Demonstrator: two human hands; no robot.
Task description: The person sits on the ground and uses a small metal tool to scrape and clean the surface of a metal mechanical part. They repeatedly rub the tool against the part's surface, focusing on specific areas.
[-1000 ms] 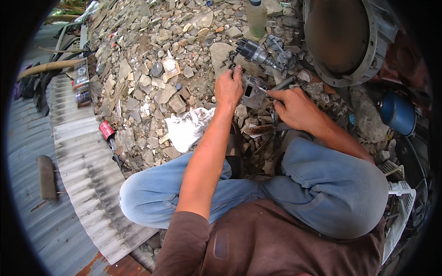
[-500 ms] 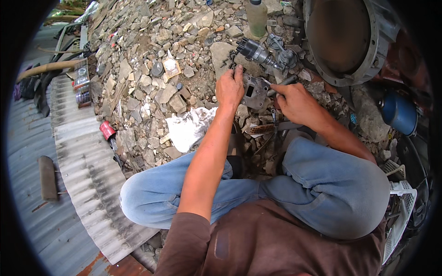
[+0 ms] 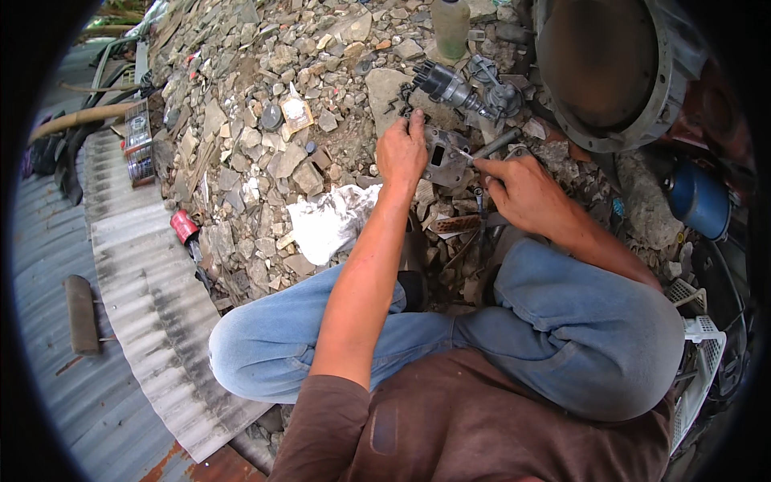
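A grey metal plate [image 3: 441, 173] with a rectangular hole lies in front of me at the far side of my crossed legs. My left hand [image 3: 401, 153] grips its left edge, thumb and fingers closed. From the right, my right hand [image 3: 526, 193] is closed round a thin metal tool whose slim tip reaches onto the plate; the fingers hide the rest of it. Just beyond lie a distributor [image 3: 450, 87] with a black cap and a round grey metal part [image 3: 502, 100]. Next to the right hand rests a grey rod [image 3: 498, 143].
Rubble covers the ground. A white cloth [image 3: 329, 221] and a brown brush-like piece [image 3: 456, 224] lie near my legs. A large round metal housing [image 3: 654, 80], a blue canister [image 3: 699, 197] and a white plastic crate [image 3: 699, 377] stand right. Corrugated sheet [image 3: 144, 281] runs left; a bottle [image 3: 450, 28] stands far.
My right hand has drawn back slightly to the right and nearer me, uncovering more of the plate and rod. My left hand has stayed on the plate.
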